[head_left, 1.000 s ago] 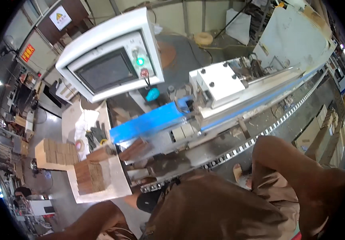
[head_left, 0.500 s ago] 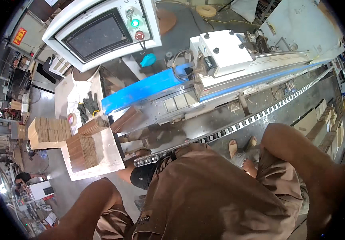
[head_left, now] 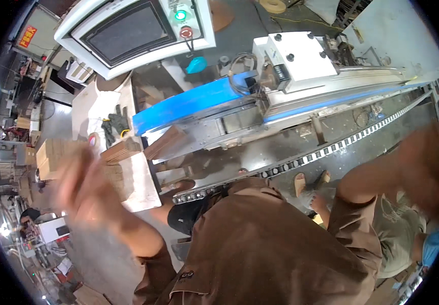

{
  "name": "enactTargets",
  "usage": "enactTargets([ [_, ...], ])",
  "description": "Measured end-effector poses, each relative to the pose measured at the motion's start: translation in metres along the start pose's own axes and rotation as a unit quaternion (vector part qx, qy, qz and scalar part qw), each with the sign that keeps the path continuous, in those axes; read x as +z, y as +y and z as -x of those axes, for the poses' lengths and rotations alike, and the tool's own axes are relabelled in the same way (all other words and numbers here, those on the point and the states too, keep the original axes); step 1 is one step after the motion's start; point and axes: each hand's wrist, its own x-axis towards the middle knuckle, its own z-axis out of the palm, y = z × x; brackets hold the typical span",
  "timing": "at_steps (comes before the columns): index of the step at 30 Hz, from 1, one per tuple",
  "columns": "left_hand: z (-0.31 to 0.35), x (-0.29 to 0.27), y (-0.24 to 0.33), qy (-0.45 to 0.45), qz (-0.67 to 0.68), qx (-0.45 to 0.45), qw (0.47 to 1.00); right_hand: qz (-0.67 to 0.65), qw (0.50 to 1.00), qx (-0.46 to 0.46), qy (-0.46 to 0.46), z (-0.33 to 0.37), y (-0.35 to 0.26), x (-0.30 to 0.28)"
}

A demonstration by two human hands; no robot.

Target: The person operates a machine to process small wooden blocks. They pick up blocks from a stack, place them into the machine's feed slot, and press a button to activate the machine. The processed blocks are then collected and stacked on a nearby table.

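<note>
My left hand (head_left: 84, 185) is raised over the stacked brown wood blocks at the left and hides part of them. Motion smears its fingers, so I cannot make out whether it holds anything. At the right rim my right hand (head_left: 425, 173) is a dark blur, its fingers not distinguishable. Closest to the left hand are a light wood stack (head_left: 48, 160) and a few brown wood strips (head_left: 121, 150), which lie on a pale tabletop (head_left: 145, 195). More brown strips (head_left: 166, 143) sit at the end of the machine's blue guard (head_left: 189, 105).
A control panel (head_left: 130, 35) with a lit green button stands at the top left. The white machine head (head_left: 303, 58) rides a long rail. A chain-like track (head_left: 326, 151) crosses before me. Dark gloves (head_left: 115, 124) lie on the table. Another person (head_left: 400, 236) is at the right.
My left hand has come up into view over the wood stacks. My right arm has shifted, with a blurred hand at the right rim. Another person's torso now shows at the right.
</note>
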Motion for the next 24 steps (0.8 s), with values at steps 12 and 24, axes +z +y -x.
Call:
enactTargets([
  [12,0.177,-0.016,-0.233,-0.423,-0.424,-0.016,0.8,0.503,0.798,0.316,-0.104,0.175,0.203,0.015],
  [24,0.16,0.013,-0.194,-0.303,-0.361,-0.056,0.88,0.535,0.79,0.291,-0.069,0.194,0.22,0.014],
])
